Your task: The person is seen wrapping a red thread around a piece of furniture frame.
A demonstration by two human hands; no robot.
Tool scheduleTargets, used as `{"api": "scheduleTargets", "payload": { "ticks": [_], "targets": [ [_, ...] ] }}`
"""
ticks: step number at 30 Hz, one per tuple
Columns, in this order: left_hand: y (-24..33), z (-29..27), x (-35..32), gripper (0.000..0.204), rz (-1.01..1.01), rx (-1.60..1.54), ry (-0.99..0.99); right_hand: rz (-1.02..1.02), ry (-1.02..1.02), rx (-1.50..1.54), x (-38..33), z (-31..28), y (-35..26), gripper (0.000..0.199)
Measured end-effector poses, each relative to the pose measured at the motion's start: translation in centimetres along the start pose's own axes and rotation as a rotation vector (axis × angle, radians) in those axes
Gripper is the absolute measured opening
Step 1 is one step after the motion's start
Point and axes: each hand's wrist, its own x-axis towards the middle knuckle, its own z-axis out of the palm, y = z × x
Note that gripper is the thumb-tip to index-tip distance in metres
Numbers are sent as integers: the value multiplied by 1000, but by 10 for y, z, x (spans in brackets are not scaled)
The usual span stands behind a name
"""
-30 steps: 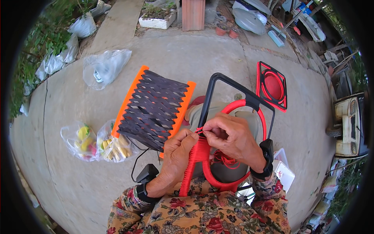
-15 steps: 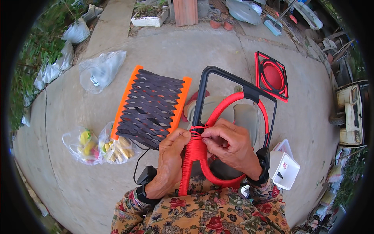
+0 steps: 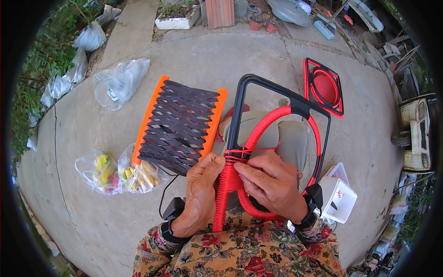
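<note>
In front of my lap stands a black frame [image 3: 237, 99] with rounded corners and a ring [image 3: 265, 125] inside it, both partly wrapped in red cord. Where ring and left bar meet, the red cord [image 3: 235, 151] runs in loose turns above a tight wrapped stretch. My left hand [image 3: 202, 189] pinches the bar's left edge at those turns, thumb and finger closed. My right hand [image 3: 271, 181] is closed too, fingertips pressed at the right side of the wraps. A strand trails out beyond its knuckles; what lies between its fingertips is hidden.
An orange-edged rack woven with dark strips [image 3: 180, 124] stands to the left, near plastic bags of fruit [image 3: 102, 173]. A second red-and-black frame [image 3: 324, 87] lies on the concrete at the right. Closer on that side is a white container [image 3: 340, 201].
My right hand has shifted slightly down and turned flatter against the wraps. A red strand now stretches across to the right above it. My left hand keeps its place.
</note>
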Motion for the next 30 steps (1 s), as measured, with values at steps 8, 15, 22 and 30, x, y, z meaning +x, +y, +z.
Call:
{"api": "scheduleTargets", "payload": {
  "ticks": [8,15,22,30],
  "targets": [
    [2,0,-5,24,31,63,3,20,68,-1,-18,5,-2,49],
    [3,4,-8,23,82,110,-21,41,75,-9,-23,6,-6,53],
    [2,3,-8,23,123,168,-24,4,-16,-82,-15,4,-14,50],
    [2,0,-7,23,77,111,26,14,-63,-100,-17,11,-18,51]
  ]
}}
